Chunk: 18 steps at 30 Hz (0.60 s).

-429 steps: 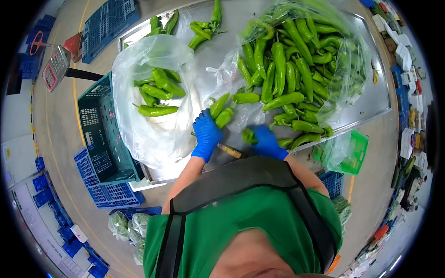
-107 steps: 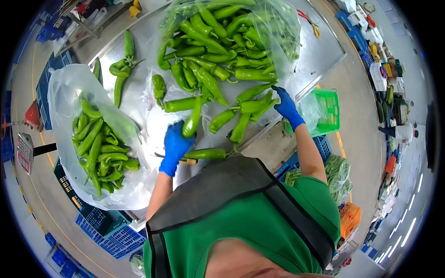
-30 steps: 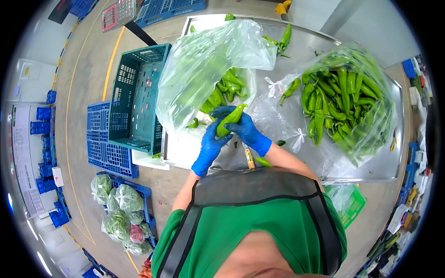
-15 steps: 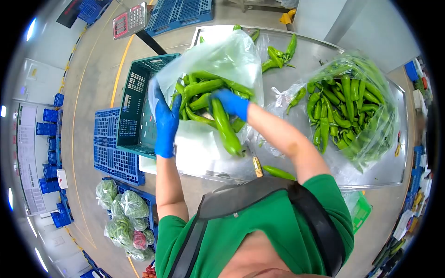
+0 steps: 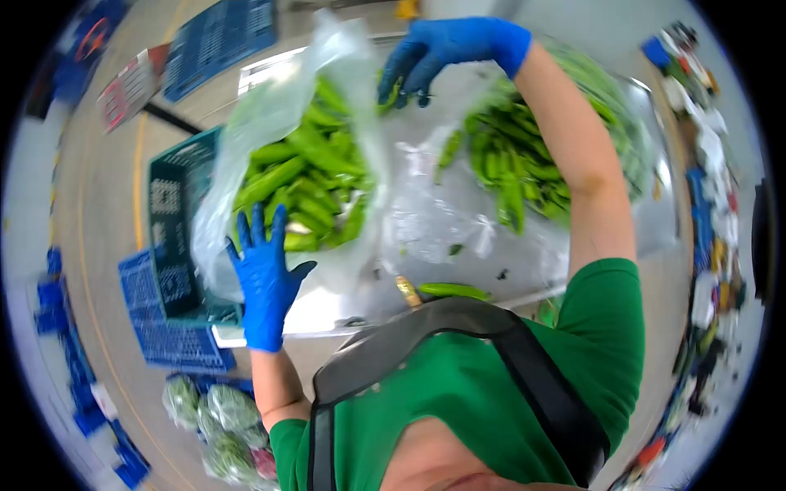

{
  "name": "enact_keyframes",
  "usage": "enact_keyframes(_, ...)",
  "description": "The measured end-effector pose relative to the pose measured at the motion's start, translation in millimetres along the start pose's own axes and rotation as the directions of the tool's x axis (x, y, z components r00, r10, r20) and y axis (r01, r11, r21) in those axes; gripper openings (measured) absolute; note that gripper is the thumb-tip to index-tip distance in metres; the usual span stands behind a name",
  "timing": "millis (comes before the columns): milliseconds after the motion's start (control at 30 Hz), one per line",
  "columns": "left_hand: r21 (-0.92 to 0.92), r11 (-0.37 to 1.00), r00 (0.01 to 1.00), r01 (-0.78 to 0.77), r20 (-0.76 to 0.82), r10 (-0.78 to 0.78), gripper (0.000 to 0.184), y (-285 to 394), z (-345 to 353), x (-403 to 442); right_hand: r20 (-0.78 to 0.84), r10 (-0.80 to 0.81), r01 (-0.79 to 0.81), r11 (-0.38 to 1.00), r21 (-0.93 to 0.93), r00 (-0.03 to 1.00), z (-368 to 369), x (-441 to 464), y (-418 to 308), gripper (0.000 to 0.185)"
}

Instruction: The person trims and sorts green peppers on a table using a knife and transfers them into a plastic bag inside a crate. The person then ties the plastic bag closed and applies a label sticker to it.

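Table (image 5: 516, 258): it is before me.
Left bag (image 5: 214, 237): on the table, at my left, with peppers (image 5: 315, 155) in it.
Right bag (image 5: 629, 155): on the table, at my right, also with peppers in it.
Crate (image 5: 168, 204): to the left of the left bag.
Single pepper (image 5: 454, 290): near my table edge, right of the handle (image 5: 407, 290).

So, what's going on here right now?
A person in blue gloves is handling green peppers at a metal table. The left hand, fingers spread, is at the near side of an open plastic bag of peppers. The right hand is at the far side, by another pepper; its grip is unclear. A second bag of peppers sits to the right.
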<state>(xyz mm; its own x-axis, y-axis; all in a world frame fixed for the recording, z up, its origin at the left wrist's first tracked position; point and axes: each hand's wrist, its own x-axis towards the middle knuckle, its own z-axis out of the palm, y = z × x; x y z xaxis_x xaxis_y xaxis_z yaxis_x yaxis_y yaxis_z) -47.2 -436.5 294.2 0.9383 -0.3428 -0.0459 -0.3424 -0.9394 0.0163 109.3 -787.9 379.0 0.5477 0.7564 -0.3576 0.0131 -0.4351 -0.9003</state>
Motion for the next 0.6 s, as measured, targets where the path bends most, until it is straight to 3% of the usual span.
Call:
enact_keyframes(33, -0.121, 0.989, 0.995, -0.090, -0.047, 0.084, 0.085, 10, 5, 4, -0.103, 0.086, -0.079, 0.994, 0.075, 0.991, 2, -40, 23, 0.029)
enact_keyframes(67, -0.347, 0.929, 0.992, -0.127, -0.041, 0.120, 0.076, 32, 6, 8, -0.256, 0.176, -0.180, 0.984, 0.010, 0.950, 7, -79, 57, 0.028)
enact_keyframes(133, -0.678, 0.709, 0.975, -0.194, -0.058, 0.212, 0.051, 78, 19, 15, -0.489, 0.317, -0.408, 0.909, -0.089, 0.813, 36, -139, 142, 0.036)
enact_keyframes(167, -0.834, 0.552, 0.943, -0.004, 0.181, 0.279, 0.045, 113, 14, 23, -0.569, 0.372, -0.522, 0.844, -0.121, 0.734, 63, -158, 187, 0.046)
enact_keyframes(200, -0.923, 0.385, 0.887, 0.009, 0.185, 0.423, 0.040, 143, 31, 34, -0.700, 0.181, -0.478, 0.841, -0.253, 0.691, 95, -171, 233, 0.066)
enact_keyframes(233, -0.929, 0.370, 0.835, 0.020, 0.219, 0.505, 0.038, 172, 55, 49, -0.779, -0.030, -0.446, 0.806, -0.389, 0.626, 128, -179, 269, 0.085)
enact_keyframes(300, -0.787, 0.569, 0.839, -0.238, 0.129, 0.528, 0.051, 219, 134, 91, -0.890, 0.230, -0.863, 0.427, -0.272, 0.394, 176, -169, 306, 0.114)
enact_keyframes(333, -0.711, 0.618, 0.911, -0.335, -0.076, 0.406, 0.058, 239, 168, 111, -0.887, 0.279, -0.876, 0.424, -0.231, 0.369, 185, -163, 299, 0.116)
enact_keyframes(400, -0.538, 0.824, 0.982, -0.179, -0.150, 0.115, 0.059, 264, 184, 158, -0.868, 0.376, -0.895, 0.419, -0.151, 0.323, 198, -150, 276, 0.120)
enact_keyframes(433, -0.497, 0.852, 0.960, -0.163, -0.281, 0.020, 0.058, 270, 183, 168, -0.848, 0.392, -0.872, 0.464, -0.154, 0.358, 212, -148, 268, 0.118)
enact_keyframes(500, -0.538, 0.832, 0.915, -0.134, -0.389, -0.104, 0.056, 271, 205, 179, -0.814, 0.395, -0.823, 0.544, -0.166, 0.425, 226, -150, 258, 0.116)
enact_keyframes(533, -0.539, 0.836, 0.940, -0.104, -0.327, -0.094, 0.053, 271, 214, 186, -0.831, 0.289, -0.734, 0.652, -0.193, 0.476, 235, -157, 266, 0.115)
enact_keyframes(600, -0.534, 0.845, 0.981, -0.026, -0.178, -0.082, 0.045, 266, 229, 188, -0.884, 0.190, -0.480, 0.876, -0.044, 0.428, 226, -196, 285, 0.112)
